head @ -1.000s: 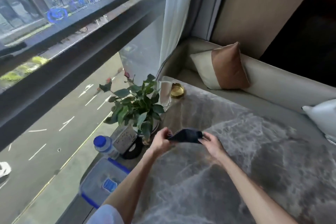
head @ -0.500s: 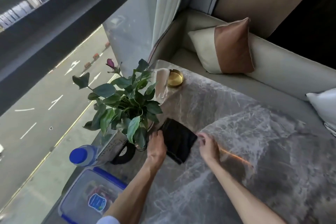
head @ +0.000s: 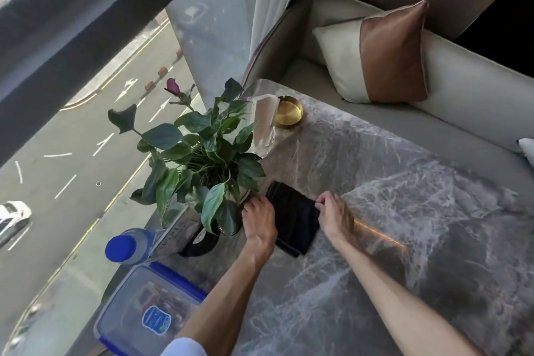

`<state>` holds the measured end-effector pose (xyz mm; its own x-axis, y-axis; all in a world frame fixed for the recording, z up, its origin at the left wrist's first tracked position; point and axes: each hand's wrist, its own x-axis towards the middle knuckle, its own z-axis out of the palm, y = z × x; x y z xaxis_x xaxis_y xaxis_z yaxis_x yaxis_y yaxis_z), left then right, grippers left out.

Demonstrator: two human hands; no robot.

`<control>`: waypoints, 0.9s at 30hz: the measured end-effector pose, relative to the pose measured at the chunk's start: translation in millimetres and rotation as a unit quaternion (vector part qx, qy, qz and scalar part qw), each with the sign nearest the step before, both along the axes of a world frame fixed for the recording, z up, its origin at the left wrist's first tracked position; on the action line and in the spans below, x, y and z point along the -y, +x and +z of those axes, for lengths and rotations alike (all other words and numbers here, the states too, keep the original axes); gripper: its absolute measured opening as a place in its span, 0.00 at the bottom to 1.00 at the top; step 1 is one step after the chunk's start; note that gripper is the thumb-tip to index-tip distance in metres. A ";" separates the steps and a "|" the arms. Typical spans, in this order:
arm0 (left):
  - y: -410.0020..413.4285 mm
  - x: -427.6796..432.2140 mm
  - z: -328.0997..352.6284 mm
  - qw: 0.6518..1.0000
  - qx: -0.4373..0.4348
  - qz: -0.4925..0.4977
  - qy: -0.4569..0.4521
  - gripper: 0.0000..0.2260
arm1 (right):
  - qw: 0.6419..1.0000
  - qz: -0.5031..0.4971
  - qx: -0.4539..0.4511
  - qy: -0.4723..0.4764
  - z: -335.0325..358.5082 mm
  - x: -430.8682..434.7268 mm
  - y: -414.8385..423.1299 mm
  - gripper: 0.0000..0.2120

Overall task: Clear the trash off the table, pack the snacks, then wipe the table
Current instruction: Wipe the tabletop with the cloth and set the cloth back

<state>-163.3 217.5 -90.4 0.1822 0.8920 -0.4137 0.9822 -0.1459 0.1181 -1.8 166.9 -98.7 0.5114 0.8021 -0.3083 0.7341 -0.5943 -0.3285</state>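
Here, item one: a dark cloth (head: 293, 217), folded to a rough rectangle, lying flat on the tabletop (head: 404, 211) just beside the potted plant (head: 202, 159). Fabric looks soft and matte, with a faint stitched edge; likely the wiping cloth, laid out in a neat pad so that it can be pushed across the stone.

Left hand (head: 259, 221): resting on the cloth's left edge, fingers curled down against it, pressing rather than pinching as far as can be judged. Right hand (head: 335, 215): at the cloth's right edge, thumb and fingertips drawn together on the hem (a small pinch, apparently to square the fold).

Tabletop: grey marble pattern with white veining, smooth and glossy, a streak of warm light across it. No loose trash shows on the visible part, which suggests the wiping stage.

Plant: broad green leaves, one dark purple bud, in a pot partly hidden by foliage.

Beyond it, a round brass-coloured dish (head: 288, 114) and a clear glass piece (head: 264, 127) just beside it, shape uncertain.

Near edge, window side: a lidded plastic container (head: 144, 315) with blue rim, contents blurred (probably the packed snacks), and a water bottle (head: 130, 244) with blue cap.

Surround: pale upholstered bench (head: 462, 72) with a cream-and-tan cushion (head: 378, 52).
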 end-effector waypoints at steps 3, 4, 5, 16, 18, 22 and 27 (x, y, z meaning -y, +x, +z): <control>-3.6 5.7 -3.7 1.000 0.002 0.002 0.008 0.09 | 0.996 -0.065 -0.039 0.040 -1.4 13.1 -2.6 0.07; -5.9 8.6 -5.4 1.000 0.003 0.010 0.014 0.08 | 0.991 -0.105 -0.064 0.045 -3.0 18.8 -4.6 0.08; -8.0 10.9 -6.8 1.000 0.003 0.022 0.018 0.08 | 0.985 -0.141 -0.088 0.041 -4.8 24.3 -7.3 0.09; -0.1 3.6 3.8 1.000 -0.019 0.005 -0.004 0.11 | 0.934 -0.292 -0.204 0.028 1.7 13.8 -21.3 0.04; -2.1 3.6 3.3 1.000 -0.025 0.004 -0.004 0.12 | 0.932 -0.298 -0.202 0.045 3.1 21.5 -25.7 0.04; -0.4 6.6 5.0 0.999 -0.029 0.023 0.005 0.12 | 0.933 -0.299 -0.198 -0.014 1.6 37.3 -34.0 0.08; 20.9 -14.5 8.3 0.995 0.036 -0.079 0.039 0.15 | 0.933 -0.254 -0.215 -0.137 2.6 49.5 -54.2 0.14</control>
<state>-142.4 232.0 -82.1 0.3496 0.8787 -0.3251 0.9357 -0.3096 0.1694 -56.0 117.3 -96.0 0.5854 0.3522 -0.7303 0.1707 -0.9341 -0.3137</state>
